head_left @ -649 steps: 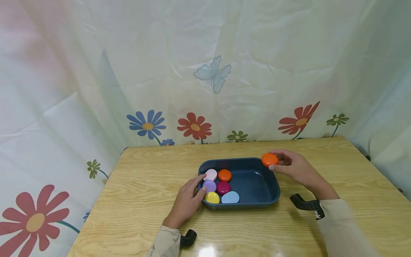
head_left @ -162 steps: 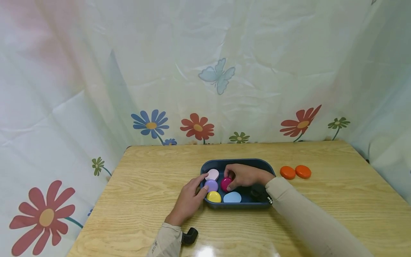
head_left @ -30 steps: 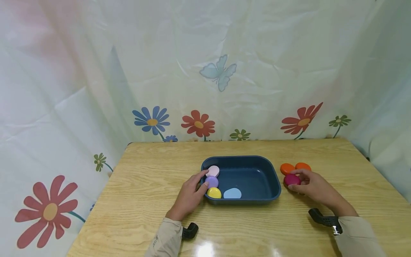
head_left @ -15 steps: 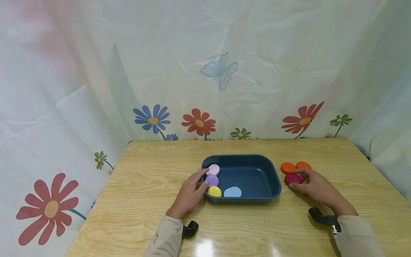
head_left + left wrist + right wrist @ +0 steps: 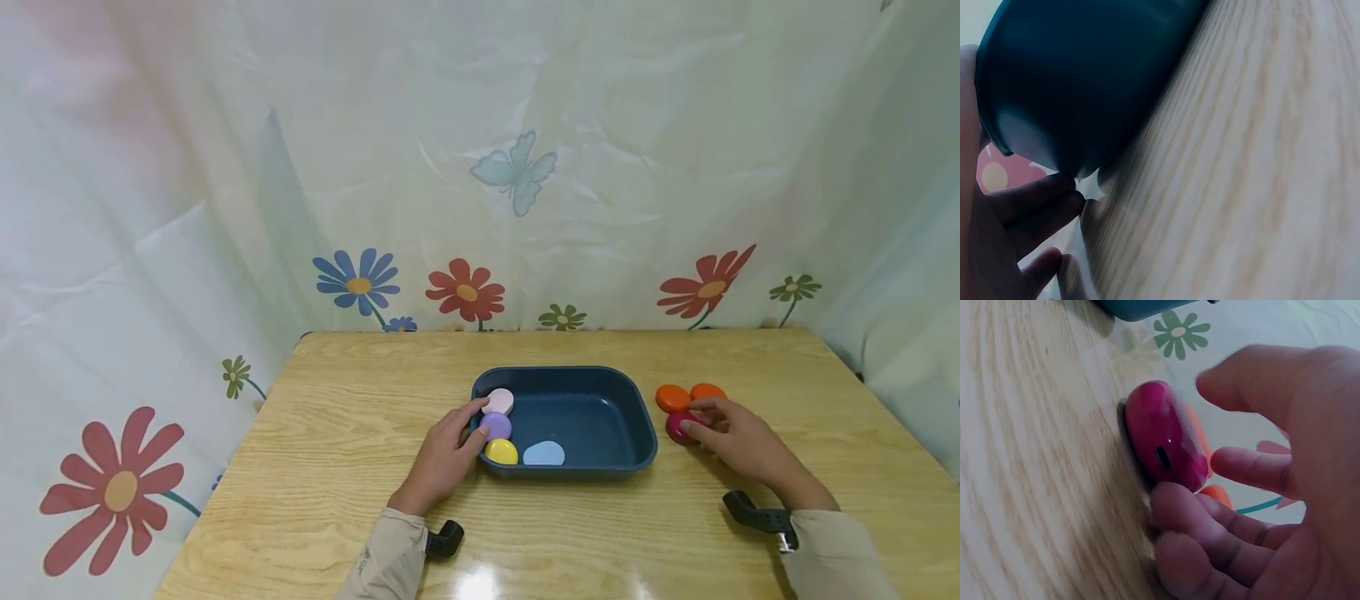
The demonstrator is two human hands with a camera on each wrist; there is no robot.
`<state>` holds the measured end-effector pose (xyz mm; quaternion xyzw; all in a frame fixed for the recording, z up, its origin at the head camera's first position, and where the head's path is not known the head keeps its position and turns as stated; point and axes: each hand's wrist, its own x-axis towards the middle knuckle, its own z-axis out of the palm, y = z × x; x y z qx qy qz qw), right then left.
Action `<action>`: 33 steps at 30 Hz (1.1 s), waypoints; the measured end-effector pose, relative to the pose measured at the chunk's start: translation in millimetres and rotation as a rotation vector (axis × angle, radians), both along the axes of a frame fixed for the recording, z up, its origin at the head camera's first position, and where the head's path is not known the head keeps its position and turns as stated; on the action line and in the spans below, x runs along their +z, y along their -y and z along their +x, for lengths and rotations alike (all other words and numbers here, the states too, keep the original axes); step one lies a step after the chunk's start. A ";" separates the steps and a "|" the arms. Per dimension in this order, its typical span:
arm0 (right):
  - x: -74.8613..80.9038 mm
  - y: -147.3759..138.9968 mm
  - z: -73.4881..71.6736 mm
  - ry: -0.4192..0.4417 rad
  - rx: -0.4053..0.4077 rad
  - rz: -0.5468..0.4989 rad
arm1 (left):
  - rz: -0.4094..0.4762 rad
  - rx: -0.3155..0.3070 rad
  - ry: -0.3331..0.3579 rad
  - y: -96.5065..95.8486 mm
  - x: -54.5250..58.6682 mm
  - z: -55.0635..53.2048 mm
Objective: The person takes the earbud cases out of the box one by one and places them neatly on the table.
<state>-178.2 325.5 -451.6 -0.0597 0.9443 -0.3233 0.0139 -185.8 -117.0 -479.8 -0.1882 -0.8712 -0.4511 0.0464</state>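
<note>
In the head view, my left hand [image 5: 441, 457] holds the left wall of a dark blue tray [image 5: 572, 472], thumb and forefinger over the rim; other fingertips touch its outside in the left wrist view. Inside, at the left, lie pinkish-white [image 5: 498, 402], purple [image 5: 496, 426] and yellow [image 5: 501, 452] pucks, with a light blue rounded piece [image 5: 543, 453] beside them. Right of the tray, my right hand [image 5: 738, 437] is at a magenta round puck [image 5: 1163, 434] on the table. A small dark slot shows on its side. The thumb stands apart from it; other fingertips lie close by.
Two orange pucks [image 5: 672, 398] [image 5: 708, 392] lie behind the magenta one, side by side. The wooden table [image 5: 337, 417] ends at a flowered curtain [image 5: 600, 208] at the back and sides. A black wrist mount [image 5: 757, 515] sits on each forearm.
Two orange pucks, then the magenta one, have gone from the tray to the table at the right. In the last moment, my right fingers have loosened from the magenta puck. The left hand stays.
</note>
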 end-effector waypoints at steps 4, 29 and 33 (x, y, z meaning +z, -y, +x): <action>0.4 -2.1 2.7 -0.025 -0.051 0.018 | -0.002 -0.003 0.006 -1.0 -1.2 -0.5; 19.4 53.4 -11.4 -0.169 -0.004 -0.240 | -0.017 0.009 0.026 -0.6 -3.1 1.3; 25.9 67.8 -16.8 -0.195 0.018 -0.213 | -0.019 0.009 0.021 -1.4 -2.2 2.3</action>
